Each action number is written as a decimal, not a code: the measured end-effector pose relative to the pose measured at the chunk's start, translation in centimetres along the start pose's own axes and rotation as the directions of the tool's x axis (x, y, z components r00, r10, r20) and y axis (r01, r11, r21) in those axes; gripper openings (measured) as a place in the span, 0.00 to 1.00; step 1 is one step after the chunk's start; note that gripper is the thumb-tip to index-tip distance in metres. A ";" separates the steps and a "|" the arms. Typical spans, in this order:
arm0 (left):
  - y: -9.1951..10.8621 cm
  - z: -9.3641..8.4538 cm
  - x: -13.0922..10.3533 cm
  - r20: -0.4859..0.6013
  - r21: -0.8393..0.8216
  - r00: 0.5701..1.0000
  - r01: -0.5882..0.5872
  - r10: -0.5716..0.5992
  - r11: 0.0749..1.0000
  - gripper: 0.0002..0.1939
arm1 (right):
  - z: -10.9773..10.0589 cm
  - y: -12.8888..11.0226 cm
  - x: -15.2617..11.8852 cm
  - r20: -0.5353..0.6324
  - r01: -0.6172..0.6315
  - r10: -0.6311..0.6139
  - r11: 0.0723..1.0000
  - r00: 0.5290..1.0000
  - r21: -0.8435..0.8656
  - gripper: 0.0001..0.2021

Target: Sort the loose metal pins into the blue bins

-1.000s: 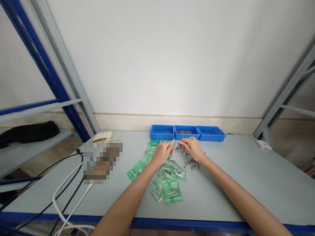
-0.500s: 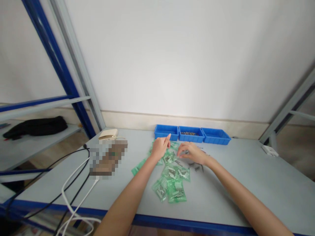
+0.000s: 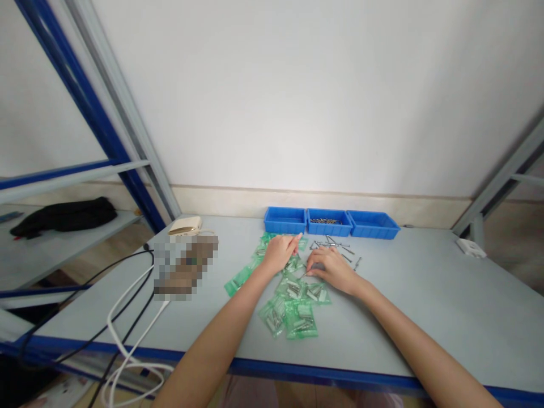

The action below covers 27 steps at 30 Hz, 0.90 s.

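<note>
Several green plastic bags with small metal and pale parts inside lie across the middle of the table. Over the upper bags is my left hand, its fingers curled; what they hold, if anything, is hidden. My right hand is closed beside the bags, with a thin metal piece at its fingertips. Loose long screws are scattered just behind and to the right of my right hand.
Three blue bins stand in a row at the back; the middle one holds small metal pieces. At left are a cream-coloured box, a blurred-out item and cables. A white object sits far right.
My right hand has come down onto the table beside the bags, its fingers drawn together. Screws behind it now show more clearly. My left hand has barely moved; the view has shifted slightly.
</note>
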<state>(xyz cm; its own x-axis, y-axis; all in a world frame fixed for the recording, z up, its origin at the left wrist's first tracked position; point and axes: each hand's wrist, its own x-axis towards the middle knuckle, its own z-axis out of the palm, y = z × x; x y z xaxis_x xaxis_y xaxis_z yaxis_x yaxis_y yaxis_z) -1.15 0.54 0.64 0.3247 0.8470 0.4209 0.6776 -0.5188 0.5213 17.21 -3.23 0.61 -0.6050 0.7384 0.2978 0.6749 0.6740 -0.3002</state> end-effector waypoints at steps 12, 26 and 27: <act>1.0 0.8 -0.4 0.089 0.032 0.986 -0.141 0.138 0.989 0.10 | -1.3 2.7 -0.2 -0.296 -0.251 0.287 0.956 0.911 0.154 0.10; 1.7 0.9 -0.6 0.121 0.072 0.981 -0.161 0.151 0.984 0.10 | -0.6 2.5 -0.2 -0.306 -0.296 0.371 0.918 0.877 0.263 0.11; 1.7 0.9 -0.6 0.118 0.078 0.982 -0.156 0.146 0.985 0.10 | -0.7 2.4 -0.2 -0.301 -0.264 0.342 0.926 0.890 0.271 0.10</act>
<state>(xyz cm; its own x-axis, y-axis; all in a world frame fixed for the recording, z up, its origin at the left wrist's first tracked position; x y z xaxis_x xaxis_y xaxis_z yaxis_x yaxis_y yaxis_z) 0.39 -0.78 0.59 0.4957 0.7698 0.4022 0.6682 -0.6339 0.3896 19.20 -1.79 0.43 -0.1804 0.8819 0.4355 0.6696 0.4344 -0.6024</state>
